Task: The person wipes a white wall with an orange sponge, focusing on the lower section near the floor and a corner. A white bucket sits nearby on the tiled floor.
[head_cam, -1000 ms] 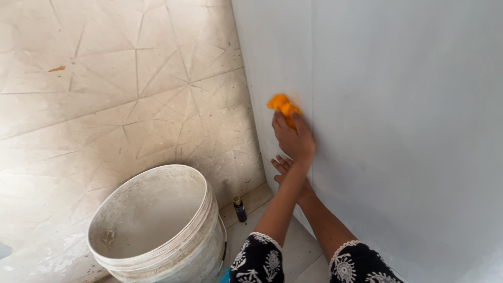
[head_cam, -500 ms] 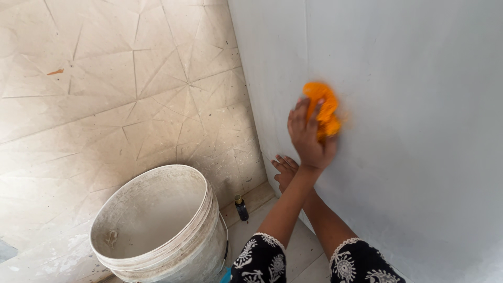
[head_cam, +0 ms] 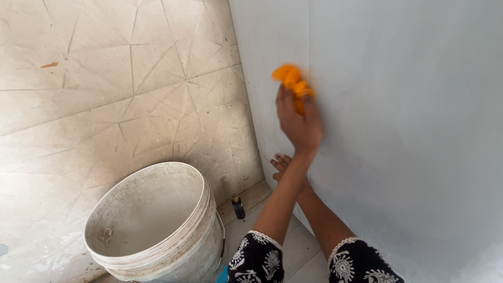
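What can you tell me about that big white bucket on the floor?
The bucket is round, white and looks like plastic, with ribbed rings below its rim. Its walls are smeared with grey, dried-looking grime inside and out, and it appears empty apart from a small lump stuck to the inner wall. It stands upright on the floor in the corner, against the patterned wall. A small dark bottle stands just beside it. Neither hand touches it.

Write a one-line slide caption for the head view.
Left hand presses an orange cloth to a pale grey wall, right hand braced lower down, white bucket nearby.
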